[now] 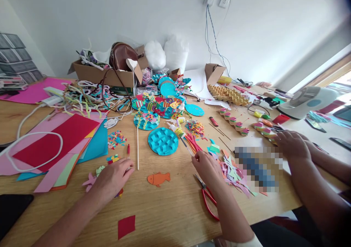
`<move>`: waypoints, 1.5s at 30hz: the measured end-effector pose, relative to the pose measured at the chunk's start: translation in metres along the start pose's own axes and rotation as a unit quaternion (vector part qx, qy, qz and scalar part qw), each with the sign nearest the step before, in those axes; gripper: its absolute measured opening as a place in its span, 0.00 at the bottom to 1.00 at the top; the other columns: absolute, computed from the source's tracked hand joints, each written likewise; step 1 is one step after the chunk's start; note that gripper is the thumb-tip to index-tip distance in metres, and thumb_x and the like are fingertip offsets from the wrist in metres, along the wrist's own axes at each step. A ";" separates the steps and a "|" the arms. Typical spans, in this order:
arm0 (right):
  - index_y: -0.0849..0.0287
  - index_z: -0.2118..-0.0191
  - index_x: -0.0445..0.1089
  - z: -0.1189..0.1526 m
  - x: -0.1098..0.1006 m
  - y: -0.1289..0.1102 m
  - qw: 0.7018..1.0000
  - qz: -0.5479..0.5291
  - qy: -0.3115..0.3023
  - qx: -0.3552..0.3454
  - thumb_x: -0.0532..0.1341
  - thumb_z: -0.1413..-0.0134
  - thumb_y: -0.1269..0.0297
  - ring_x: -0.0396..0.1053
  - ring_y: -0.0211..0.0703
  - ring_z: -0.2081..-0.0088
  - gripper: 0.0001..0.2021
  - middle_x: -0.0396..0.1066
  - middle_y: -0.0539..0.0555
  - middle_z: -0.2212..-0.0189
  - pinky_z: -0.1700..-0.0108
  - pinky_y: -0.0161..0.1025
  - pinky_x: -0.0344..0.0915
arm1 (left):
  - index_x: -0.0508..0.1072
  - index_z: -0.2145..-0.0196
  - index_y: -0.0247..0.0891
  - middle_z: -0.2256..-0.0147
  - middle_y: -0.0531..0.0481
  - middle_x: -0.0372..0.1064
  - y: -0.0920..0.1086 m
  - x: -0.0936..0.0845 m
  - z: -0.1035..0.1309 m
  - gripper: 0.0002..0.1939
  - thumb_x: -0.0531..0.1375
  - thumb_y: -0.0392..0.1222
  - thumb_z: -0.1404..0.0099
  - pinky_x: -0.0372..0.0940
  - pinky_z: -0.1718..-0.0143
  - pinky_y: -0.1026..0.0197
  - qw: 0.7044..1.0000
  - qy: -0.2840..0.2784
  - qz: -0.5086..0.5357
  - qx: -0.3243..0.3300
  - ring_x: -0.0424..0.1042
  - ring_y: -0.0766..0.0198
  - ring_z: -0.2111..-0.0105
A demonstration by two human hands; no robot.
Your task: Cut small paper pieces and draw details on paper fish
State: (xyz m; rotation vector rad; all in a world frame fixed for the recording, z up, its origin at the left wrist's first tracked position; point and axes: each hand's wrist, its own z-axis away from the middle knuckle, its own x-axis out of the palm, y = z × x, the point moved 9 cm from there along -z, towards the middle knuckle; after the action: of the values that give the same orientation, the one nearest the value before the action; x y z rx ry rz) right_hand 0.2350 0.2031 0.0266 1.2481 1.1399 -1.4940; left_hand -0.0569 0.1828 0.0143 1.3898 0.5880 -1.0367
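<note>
Head camera view: an orange paper fish (pixel 158 179) lies flat on a wooden table (pixel 164 217) between a person's two bare hands, its long axis running roughly side to side, snout toward the left hand (pixel 111 179) and tail toward the right hand (pixel 207 166). The left hand is the nearer of the two, just off the snout; neither touches the fish. The left hand's fingers curl together beside a red pen-like item (pixel 128 151), though whether they grip it or anything else cannot be told. The right hand, beyond the tail and to its right, bends its fingers at the end of a slim, pale item (pixel 188 149); whether it is pinched or merely met is unclear. Red-handled scissors (pixel 205 196) lie right of the fish, partly hidden by the right forearm, while a red paper piece (pixel 126 227) sits nearer the wearer, to the left of the fish. Beyond the fish are a textured blue disc (pixel 163 141) and, farther left, an upright-looking white stick (pixel 137 148) reaching toward decorated blue pieces (pixel 146 121). Well to the right of the fish, a co-worker's hand (pixel 292 144) rests near a painted carton strip (pixel 264 130)
</note>
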 end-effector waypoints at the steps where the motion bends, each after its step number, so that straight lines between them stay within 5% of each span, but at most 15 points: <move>1: 0.60 0.72 0.69 0.008 -0.006 -0.003 0.999 -0.047 0.007 -0.014 0.52 0.45 0.64 0.68 0.45 0.69 0.10 0.72 0.56 0.72 0.72 0.36 0.54 | 0.70 0.70 0.40 0.73 0.52 0.68 0.003 -0.002 0.002 0.09 0.50 0.43 0.41 0.57 0.70 0.63 0.997 0.006 0.077 -0.004 0.66 0.63 0.72; 4: 0.59 0.75 0.64 0.040 -0.018 -0.030 0.965 -0.240 -0.020 -0.106 0.54 0.46 0.61 0.63 0.38 0.76 0.11 0.66 0.49 0.79 0.74 0.33 0.53 | 0.72 0.64 0.40 0.77 0.56 0.62 0.017 0.005 0.012 0.14 0.58 0.49 0.47 0.56 0.77 0.66 0.931 -0.024 0.362 -0.033 0.61 0.67 0.78; 8: 0.59 0.73 0.63 0.083 -0.001 -0.079 0.874 -0.395 -0.202 -0.199 0.55 0.47 0.64 0.59 0.33 0.78 0.07 0.63 0.46 0.80 0.77 0.30 0.52 | 0.71 0.55 0.40 0.74 0.55 0.64 0.044 0.021 0.026 0.25 0.66 0.49 0.52 0.57 0.79 0.68 0.812 -0.056 0.578 -0.063 0.61 0.69 0.77; 13: 0.60 0.69 0.64 0.100 0.006 -0.095 0.796 -0.497 -0.266 -0.219 0.59 0.46 0.59 0.57 0.32 0.77 0.09 0.60 0.45 0.79 0.75 0.30 0.54 | 0.76 0.70 0.36 0.79 0.54 0.65 0.045 0.031 0.033 0.15 0.69 0.48 0.53 0.57 0.79 0.71 0.717 -0.049 0.687 -0.107 0.62 0.72 0.79; 17: 0.56 0.57 0.64 0.108 -0.009 -0.105 0.682 -0.627 -0.269 -0.264 0.66 0.55 0.51 0.61 0.34 0.71 0.21 0.65 0.49 0.68 0.69 0.31 0.60 | 0.75 0.72 0.35 0.80 0.56 0.64 0.035 0.041 0.035 0.17 0.72 0.46 0.59 0.57 0.80 0.73 0.628 -0.033 0.757 -0.175 0.60 0.76 0.81; 19: 0.55 0.54 0.64 0.112 -0.013 -0.114 0.674 -0.631 -0.251 -0.290 0.66 0.54 0.54 0.63 0.34 0.70 0.21 0.65 0.51 0.64 0.68 0.32 0.61 | 0.75 0.73 0.35 0.80 0.56 0.64 0.038 0.049 0.038 0.18 0.72 0.46 0.61 0.57 0.81 0.73 0.611 -0.049 0.764 -0.199 0.60 0.76 0.81; 21: 0.55 0.54 0.65 0.114 -0.018 -0.123 0.711 -0.592 -0.197 -0.324 0.62 0.48 0.58 0.66 0.36 0.67 0.16 0.67 0.51 0.65 0.65 0.33 0.63 | 0.74 0.73 0.35 0.79 0.55 0.64 0.043 0.054 0.040 0.19 0.71 0.48 0.60 0.59 0.80 0.71 0.633 -0.061 0.746 -0.198 0.61 0.74 0.80; 23: 0.56 0.58 0.67 0.115 -0.024 -0.128 0.749 -0.545 -0.132 -0.354 0.57 0.43 0.60 0.67 0.38 0.67 0.09 0.69 0.51 0.68 0.63 0.34 0.63 | 0.72 0.73 0.36 0.78 0.54 0.65 0.044 0.052 0.040 0.19 0.68 0.53 0.56 0.61 0.79 0.69 0.691 -0.059 0.701 -0.167 0.63 0.71 0.79; 26: 0.57 0.61 0.67 0.112 -0.036 -0.120 0.804 -0.474 0.005 -0.359 0.52 0.40 0.64 0.68 0.38 0.69 0.08 0.70 0.51 0.71 0.65 0.34 0.63 | 0.71 0.70 0.38 0.77 0.51 0.66 0.045 0.045 0.036 0.21 0.56 0.60 0.44 0.62 0.78 0.66 0.832 -0.067 0.547 -0.059 0.66 0.67 0.78; 29: 0.58 0.57 0.66 0.111 -0.043 -0.111 0.835 -0.400 0.115 -0.360 0.50 0.39 0.67 0.68 0.39 0.68 0.10 0.71 0.54 0.69 0.65 0.34 0.64 | 0.73 0.63 0.42 0.66 0.48 0.73 0.044 0.044 0.033 0.14 0.52 0.50 0.37 0.68 0.63 0.59 0.963 -0.025 0.244 0.115 0.72 0.60 0.65; 31: 0.59 0.54 0.66 0.112 -0.038 -0.112 0.845 -0.350 0.139 -0.378 0.49 0.38 0.66 0.69 0.41 0.66 0.11 0.72 0.56 0.66 0.64 0.35 0.64 | 0.72 0.57 0.43 0.53 0.47 0.71 0.041 0.052 0.038 0.14 0.52 0.41 0.38 0.63 0.51 0.53 0.972 0.049 0.061 0.220 0.67 0.55 0.51; 34: 0.58 0.56 0.68 0.106 -0.020 -0.111 0.871 -0.280 0.147 -0.376 0.50 0.38 0.65 0.69 0.42 0.66 0.11 0.72 0.56 0.67 0.65 0.37 0.65 | 0.66 0.48 0.42 0.45 0.46 0.63 0.034 0.076 0.048 0.24 0.56 0.37 0.43 0.61 0.48 0.52 0.937 0.114 -0.103 0.312 0.62 0.53 0.46; 38: 0.58 0.56 0.68 0.095 0.003 -0.095 0.902 -0.259 0.139 -0.317 0.51 0.39 0.70 0.69 0.44 0.64 0.11 0.72 0.57 0.65 0.63 0.39 0.66 | 0.57 0.41 0.43 0.42 0.48 0.59 0.031 0.089 0.052 0.32 0.58 0.37 0.44 0.55 0.44 0.50 0.922 0.108 -0.176 0.328 0.59 0.54 0.44; 45: 0.58 0.64 0.70 0.093 0.002 -0.065 0.898 -0.352 0.109 -0.240 0.54 0.42 0.66 0.70 0.43 0.66 0.07 0.73 0.55 0.68 0.64 0.37 0.66 | 0.64 0.46 0.43 0.44 0.47 0.63 0.050 0.076 0.047 0.24 0.58 0.41 0.41 0.54 0.45 0.45 0.934 0.068 -0.194 0.293 0.60 0.51 0.45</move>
State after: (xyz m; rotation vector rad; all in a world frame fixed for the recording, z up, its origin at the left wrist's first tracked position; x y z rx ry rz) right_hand 0.1523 0.1263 0.0402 0.6829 2.1200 -1.4320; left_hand 0.0105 0.1125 -0.0186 1.9270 0.7066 -1.5254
